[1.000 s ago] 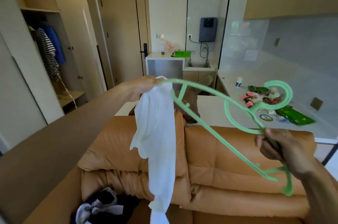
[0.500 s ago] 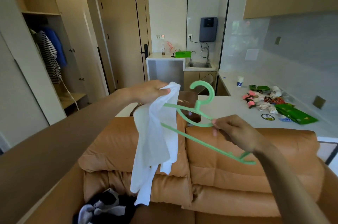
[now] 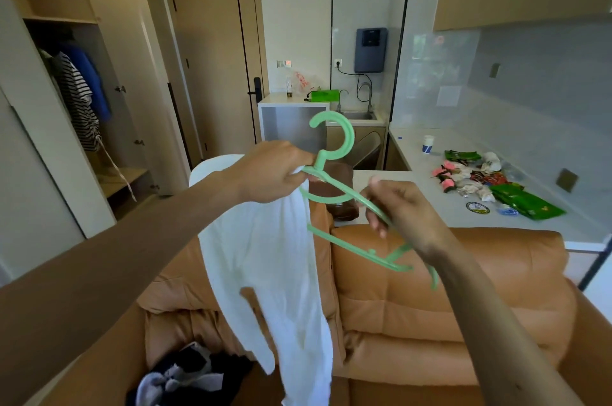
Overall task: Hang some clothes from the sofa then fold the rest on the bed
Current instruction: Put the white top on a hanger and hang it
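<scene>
My left hand [image 3: 271, 174] grips a white garment [image 3: 265, 260] together with the neck of a green plastic hanger [image 3: 334, 140], just below its hook. The garment hangs down in front of the orange sofa [image 3: 430, 273]. My right hand [image 3: 400, 207] holds the hanger's right arm, fingers curled round it; the hanger's right end pokes out below that wrist. A dark and white pile of clothes [image 3: 188, 379] lies on the sofa seat at the bottom left.
An open wardrobe [image 3: 82, 101] at the left holds striped and blue clothes on a rail. Behind the sofa a white counter [image 3: 414, 174] carries packets and a cup. A sink and a door stand further back.
The hanger has swung upright and its hook has come up by my left hand, which now grips its neck with the garment. My right hand has slid along the hanger arm.
</scene>
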Motion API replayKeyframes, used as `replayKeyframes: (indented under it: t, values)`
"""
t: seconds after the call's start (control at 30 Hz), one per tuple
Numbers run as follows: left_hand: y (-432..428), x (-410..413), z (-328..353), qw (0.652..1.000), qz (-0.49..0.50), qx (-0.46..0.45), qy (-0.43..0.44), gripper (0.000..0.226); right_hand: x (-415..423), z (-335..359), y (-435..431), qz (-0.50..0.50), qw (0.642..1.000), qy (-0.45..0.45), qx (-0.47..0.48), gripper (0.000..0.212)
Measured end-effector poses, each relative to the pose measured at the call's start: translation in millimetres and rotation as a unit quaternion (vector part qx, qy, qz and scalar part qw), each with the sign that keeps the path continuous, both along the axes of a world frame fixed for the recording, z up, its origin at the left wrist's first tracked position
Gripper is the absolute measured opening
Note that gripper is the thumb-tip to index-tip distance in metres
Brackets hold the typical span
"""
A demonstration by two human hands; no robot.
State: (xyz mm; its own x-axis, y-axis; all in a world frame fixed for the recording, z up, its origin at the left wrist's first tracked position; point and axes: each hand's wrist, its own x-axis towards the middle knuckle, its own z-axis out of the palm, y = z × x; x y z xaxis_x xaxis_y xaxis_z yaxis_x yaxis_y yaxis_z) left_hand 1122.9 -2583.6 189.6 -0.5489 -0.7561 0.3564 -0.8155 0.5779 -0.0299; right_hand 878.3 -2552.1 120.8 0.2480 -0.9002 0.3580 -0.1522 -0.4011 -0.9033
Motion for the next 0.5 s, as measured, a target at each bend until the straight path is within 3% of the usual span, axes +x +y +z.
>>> replayKeyframes:
  t: [0.07, 0.1, 0.17, 0.2, 0.23, 0.3, 0.33, 0.4, 0.5]
  values:
    - [0, 4, 2, 1.0, 0.001, 0.009, 0.007, 0.018, -20, -9, -10, 0.018, 0.981, -0.159, 0.113, 0.064]
    - [0, 5, 3, 1.0, 0.002, 0.011, 0.006, 0.019, -28, -17, -15, 0.024, 0.954, -0.253, 0.16, 0.061]
    - [-1, 9, 7, 1.0, 0.007, 0.015, -0.001, 0.02, -33, -47, -21, 0.021, 0.886, -0.408, 0.221, 0.041]
    - [-2, 12, 10, 1.0, 0.008, 0.018, 0.001, 0.02, -30, -70, -22, 0.017, 0.874, -0.43, 0.224, 0.036]
    - [-3, 15, 12, 1.0, 0.005, 0.023, 0.01, 0.02, -22, -90, -20, 0.014, 0.883, -0.416, 0.217, 0.04]
    - [-6, 18, 16, 0.998, -0.012, 0.042, 0.041, 0.02, 5, -120, -10, -0.018, 0.925, -0.308, 0.223, 0.015]
    - [-6, 19, 17, 0.997, -0.021, 0.052, 0.059, 0.02, 21, -127, -5, -0.011, 0.945, -0.237, 0.225, 0.013]
    - [-6, 20, 19, 0.994, -0.034, 0.061, 0.086, 0.02, 56, -127, 3, 0.035, 0.969, -0.119, 0.212, 0.017]
    - [-4, 18, 17, 0.991, -0.042, 0.073, 0.108, 0.019, 97, -116, 7, 0.056, 0.986, -0.038, 0.153, 0.029]
